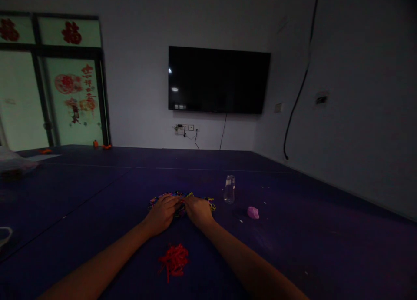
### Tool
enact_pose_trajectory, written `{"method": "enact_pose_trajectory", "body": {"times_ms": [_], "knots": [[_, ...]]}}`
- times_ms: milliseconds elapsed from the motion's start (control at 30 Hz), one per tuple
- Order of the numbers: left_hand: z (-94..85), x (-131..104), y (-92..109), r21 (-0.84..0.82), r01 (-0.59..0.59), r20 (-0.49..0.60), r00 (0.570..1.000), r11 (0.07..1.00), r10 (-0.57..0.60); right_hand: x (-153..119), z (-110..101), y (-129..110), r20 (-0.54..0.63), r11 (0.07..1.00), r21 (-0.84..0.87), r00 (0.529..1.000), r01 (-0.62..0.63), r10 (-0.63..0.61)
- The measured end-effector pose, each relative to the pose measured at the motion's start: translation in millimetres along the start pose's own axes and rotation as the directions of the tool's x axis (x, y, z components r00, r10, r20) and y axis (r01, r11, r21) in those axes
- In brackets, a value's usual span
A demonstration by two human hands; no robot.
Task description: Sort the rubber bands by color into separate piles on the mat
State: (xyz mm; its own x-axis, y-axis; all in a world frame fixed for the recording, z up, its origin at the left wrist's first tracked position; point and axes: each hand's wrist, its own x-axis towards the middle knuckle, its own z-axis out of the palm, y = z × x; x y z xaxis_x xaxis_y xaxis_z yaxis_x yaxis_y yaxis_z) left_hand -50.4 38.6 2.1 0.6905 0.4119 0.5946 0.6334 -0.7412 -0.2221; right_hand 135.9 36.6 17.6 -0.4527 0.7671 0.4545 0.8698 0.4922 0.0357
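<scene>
Peeking from beneath both hands (163, 211) (197, 208) are tangled, multicoloured strands (180, 211).

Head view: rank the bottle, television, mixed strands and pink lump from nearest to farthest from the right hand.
1. Mixed strands: at the right hand.
2. Bottle: to its right.
3. Pink lump: farther right.
4. Television: far wall.

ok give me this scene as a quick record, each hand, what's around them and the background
left hand: the left hand rests on a multicoloured pile, fingers close to the other hand's
right hand: the right hand is on the same pile; fingertips unclear
between forearms: red strips in a loose heap
right of hands: clear bottle, upright; pink lump
surface: dark bluish-purple table
far wall: television, screen dark
</scene>
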Motion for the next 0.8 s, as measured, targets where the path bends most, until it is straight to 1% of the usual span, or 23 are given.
{"method": "enact_pose_trajectory", "body": {"times_ms": [67,133,233,300,367,433,533,633,733,800], "knots": [[0.5,-0.8,-1.8,-0.020,0.072,-0.009,0.997,0.997,-0.072,0.5,1.0,-0.1,0.004,1.000,-0.002,1.000,-0.026,0.026],[1.8,-1.7,-5.1,-0.040,0.184,-0.003,0.983,0.982,-0.184,1.3,2.1,-0.2,0.003,0.997,-0.004,0.997,-0.071,0.071],[5.3,-2.6,-11.1,-0.062,0.345,0.043,0.938,0.937,-0.343,2.4,2.7,-0.5,0.001,0.988,0.001,0.988,-0.157,0.157],[7.5,-2.4,-13.4,-0.062,0.413,0.105,0.908,0.909,-0.405,2.7,2.2,-0.6,0.004,0.979,0.008,0.979,-0.203,0.203],[8.7,-1.6,-13.1,-0.057,0.430,0.183,0.892,0.901,-0.414,2.6,1.3,-0.2,0.001,0.971,0.015,0.971,-0.240,0.240],[8.4,-0.6,-10.8,-0.058,0.409,0.249,0.889,0.911,-0.384,2.6,0.6,1.7,-0.011,0.959,0.025,0.959,-0.282,0.282],[6.0,0.5,-7.1,-0.072,0.380,0.288,0.893,0.922,-0.345,3.2,0.9,9.5,-0.034,0.926,0.055,0.926,-0.373,0.375],[3.4,3.0,-6.7,-0.092,0.378,0.253,0.904,0.921,-0.346,3.6,2.0,22.1,-0.073,0.889,0.093,0.887,-0.449,0.456],[1.9,9.3,-9.9,-0.103,0.388,0.152,0.916,0.916,-0.371,3.0,2.9,33.1,-0.106,0.847,0.124,0.841,-0.518,0.530],[2.3,14.6,-13.4,-0.100,0.405,0.085,0.914,0.909,-0.398,2.6,3.3,36.5,-0.111,0.828,0.144,0.822,-0.543,0.558]]}}
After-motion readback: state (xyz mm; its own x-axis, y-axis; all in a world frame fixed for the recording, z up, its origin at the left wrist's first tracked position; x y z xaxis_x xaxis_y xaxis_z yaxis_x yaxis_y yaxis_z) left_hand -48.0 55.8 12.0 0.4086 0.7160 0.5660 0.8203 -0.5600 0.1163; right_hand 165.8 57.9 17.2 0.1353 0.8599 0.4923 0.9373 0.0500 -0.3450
